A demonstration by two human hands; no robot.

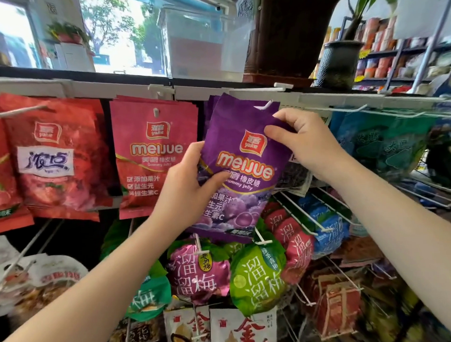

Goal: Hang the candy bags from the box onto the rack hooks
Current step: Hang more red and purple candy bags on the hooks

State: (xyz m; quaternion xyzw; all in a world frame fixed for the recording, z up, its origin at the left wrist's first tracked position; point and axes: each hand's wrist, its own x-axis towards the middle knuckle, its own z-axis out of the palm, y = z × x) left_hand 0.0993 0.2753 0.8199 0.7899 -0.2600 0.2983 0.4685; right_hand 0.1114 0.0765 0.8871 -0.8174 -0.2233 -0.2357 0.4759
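A purple meijue gummy bag (241,170) is held up against the top row of the rack. My left hand (186,188) grips its lower left edge, thumb across the front. My right hand (303,141) pinches its upper right corner. The tip of a white rack hook (264,105) pokes out at the bag's top, and more purple bags hang right behind it. The box is out of view.
Red meijue bags (154,153) hang on the hook to the left, other red bags (58,157) further left, teal bags (381,143) to the right. Bare white hooks (306,213) jut out at lower right. Plum snack bags (255,275) crowd the rows below.
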